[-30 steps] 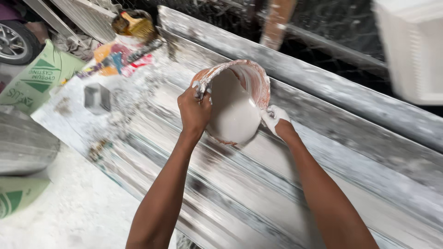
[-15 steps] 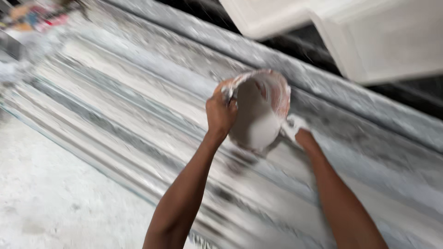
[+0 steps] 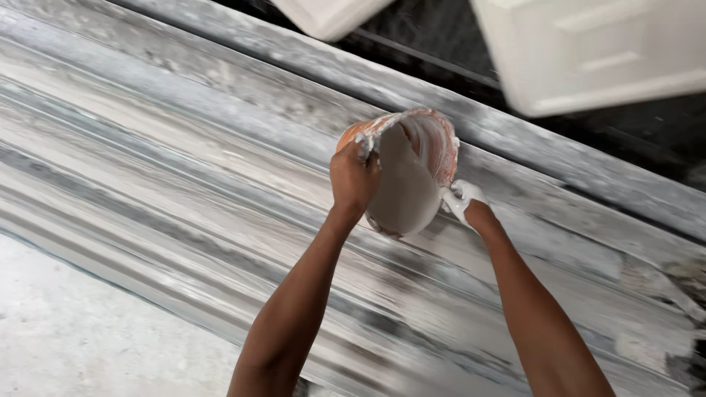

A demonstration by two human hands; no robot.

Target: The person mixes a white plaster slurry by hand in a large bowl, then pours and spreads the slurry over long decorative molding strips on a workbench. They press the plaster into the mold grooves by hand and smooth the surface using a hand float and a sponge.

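Above grooved mould (image 3: 184, 191), both hands (image 3: 354, 179) clasp tilted plaster bowl (image 3: 412, 169)

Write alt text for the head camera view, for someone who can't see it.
Two bare hands tilt an orange bowl of white paste over a long grey ridged mould. The left hand grips its rim; the paste-coated right hand steadies its side. White cast pieces lie beyond.
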